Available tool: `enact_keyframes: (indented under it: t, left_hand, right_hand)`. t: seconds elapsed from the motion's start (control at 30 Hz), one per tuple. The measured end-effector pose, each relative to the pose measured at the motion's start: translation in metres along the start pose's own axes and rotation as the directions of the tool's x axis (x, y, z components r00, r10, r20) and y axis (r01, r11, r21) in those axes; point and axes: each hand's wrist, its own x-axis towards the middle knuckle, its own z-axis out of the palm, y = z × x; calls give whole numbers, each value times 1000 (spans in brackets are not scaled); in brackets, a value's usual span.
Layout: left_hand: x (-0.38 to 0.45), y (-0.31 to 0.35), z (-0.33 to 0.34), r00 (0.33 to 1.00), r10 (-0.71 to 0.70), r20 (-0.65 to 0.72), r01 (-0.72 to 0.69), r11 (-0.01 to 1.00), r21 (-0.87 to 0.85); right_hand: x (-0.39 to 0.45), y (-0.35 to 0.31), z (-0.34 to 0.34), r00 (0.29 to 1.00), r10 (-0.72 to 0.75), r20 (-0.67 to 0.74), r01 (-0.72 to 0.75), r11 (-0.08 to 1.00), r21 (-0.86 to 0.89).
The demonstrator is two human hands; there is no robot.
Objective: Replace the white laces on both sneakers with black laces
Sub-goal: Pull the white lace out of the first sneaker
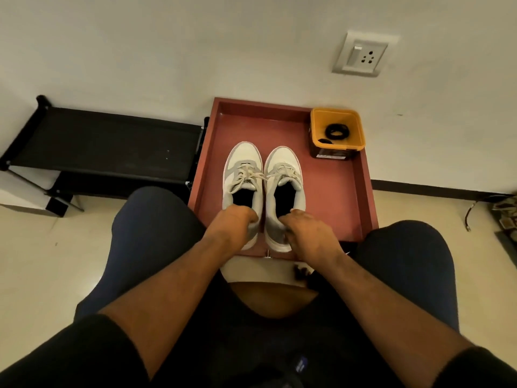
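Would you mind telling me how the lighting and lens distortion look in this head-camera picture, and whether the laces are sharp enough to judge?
Head view: warm, dim indoor light; wide-angle bending curves the tray edges and the wall socket; the white laces on the sneakers are soft but readable; the black laces in the yellow tub show only as a dark coil.

The room was lit warm and rather dim, a yellowish cast over the wall (195, 37) and the floor (42, 261). Light fell evenly from above, so shadows stayed soft; a faint one sat under the black rack (106, 141). No glare showed anywhere. The wide lens bent straight lines near the edges, and the red tray (344, 197) flared outward. Detail was soft throughout, the knuckles of both hands slightly smeared, the corners murkiest.
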Motion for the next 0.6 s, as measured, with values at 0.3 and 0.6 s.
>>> enact_keyframes:
  t: [0.3, 0.6]
  left_hand:
    - [-26, 14, 13, 991, 91, -96, -97, 994, -59]
    - [20, 27, -3, 895, 75, -439, -91, 996, -16]
  right_hand:
    - [-28, -10, -4, 988, -48, 148, 59, 996, -73]
    - [0, 38, -23, 886, 410, -217, -138, 679, 721]
